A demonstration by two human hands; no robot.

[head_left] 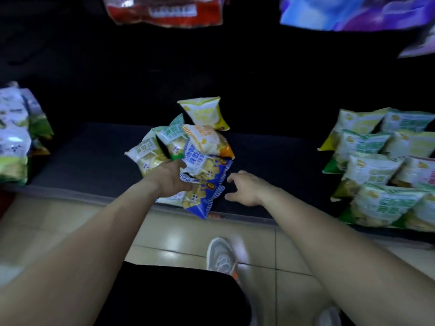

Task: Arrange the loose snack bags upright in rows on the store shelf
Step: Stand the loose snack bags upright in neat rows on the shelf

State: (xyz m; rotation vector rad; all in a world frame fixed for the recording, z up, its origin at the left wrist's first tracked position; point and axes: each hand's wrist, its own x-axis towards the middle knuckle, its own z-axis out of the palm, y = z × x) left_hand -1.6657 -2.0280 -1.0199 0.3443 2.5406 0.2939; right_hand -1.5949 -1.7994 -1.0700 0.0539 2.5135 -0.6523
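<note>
Shelf (82, 158), left end: stacked green-white bags (14, 137). Centre: loose pile (202, 140) at the front edge, left hand (173, 178) gripping its blue bag (209, 196); right hand (244, 189) empty, fingers loosely spread, just beside that bag. Right: upright rows (372, 165).

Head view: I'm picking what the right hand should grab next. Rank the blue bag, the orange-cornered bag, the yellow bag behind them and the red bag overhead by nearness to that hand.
1. blue bag: just left of the right hand, almost touching.
2. orange-cornered bag: farther in, lying over the blue one.
3. yellow bag: behind both.
4. red bag: high above, far back.
</note>
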